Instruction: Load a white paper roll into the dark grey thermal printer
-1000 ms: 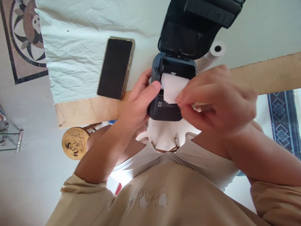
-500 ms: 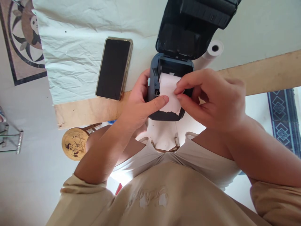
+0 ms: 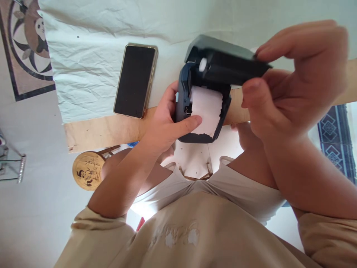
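Note:
A small dark receipt printer [image 3: 182,83] sits at the table's front edge with its lid raised partway. My left hand [image 3: 170,119] grips the printer's left side, its thumb lying on the white paper strip [image 3: 208,108]. That strip comes up from inside the printer and has a torn front end. My right hand [image 3: 295,74] pinches the right edge of the printer lid [image 3: 231,67] between thumb and fingers. The lid is tilted over the back of the paper compartment and blurred by motion. A white knob shows at the left end of the lid's roller.
Left of the printer lies a smartphone [image 3: 135,81] in a clear case. A pale cloth [image 3: 83,82] covers the table, leaving a wooden edge [image 3: 106,130] bare. Below stands a round wooden stool [image 3: 87,170]. A blue patterned strip [image 3: 334,137] runs along the floor at right.
My right hand has let go of the paper strip, moved up and right, and taken hold of the lid. The lid has swung down towards the printer. My left hand stays in place.

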`<state>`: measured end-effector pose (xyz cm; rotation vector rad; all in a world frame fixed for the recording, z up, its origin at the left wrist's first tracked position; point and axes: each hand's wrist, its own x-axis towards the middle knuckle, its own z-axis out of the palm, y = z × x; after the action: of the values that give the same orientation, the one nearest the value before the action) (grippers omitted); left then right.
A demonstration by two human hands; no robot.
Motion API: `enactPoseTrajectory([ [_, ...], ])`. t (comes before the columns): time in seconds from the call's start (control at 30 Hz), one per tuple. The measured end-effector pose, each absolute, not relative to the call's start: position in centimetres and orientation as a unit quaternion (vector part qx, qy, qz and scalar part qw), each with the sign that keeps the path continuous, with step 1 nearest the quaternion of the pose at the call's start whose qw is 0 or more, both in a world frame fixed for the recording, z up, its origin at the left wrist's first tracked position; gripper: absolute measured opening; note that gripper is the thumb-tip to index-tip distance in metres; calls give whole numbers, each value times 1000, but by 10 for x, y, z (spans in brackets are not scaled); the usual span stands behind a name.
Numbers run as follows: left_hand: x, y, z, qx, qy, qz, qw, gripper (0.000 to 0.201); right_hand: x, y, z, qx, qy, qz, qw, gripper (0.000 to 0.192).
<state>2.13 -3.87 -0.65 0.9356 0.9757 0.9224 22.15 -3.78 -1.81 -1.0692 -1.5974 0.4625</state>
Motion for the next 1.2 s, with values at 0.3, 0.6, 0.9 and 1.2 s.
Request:
enactPoseTrajectory([
  [0.3,18,-39,-6,431,444,399,677,53,219,-40,-17,-399,-766,220,452,13],
  [0.6,24,-44,-14,445,431,440,650,47,212,-43,-29,-388,-723,358,446,63],
  [0.9,24,-41,-12,407,395,451,689,42,213,-38,-32,-371,-646,515,424,67],
  [1.2,27,-42,-11,391,404,451,693,44,213,-38,-31,-380,-649,513,414,69],
])
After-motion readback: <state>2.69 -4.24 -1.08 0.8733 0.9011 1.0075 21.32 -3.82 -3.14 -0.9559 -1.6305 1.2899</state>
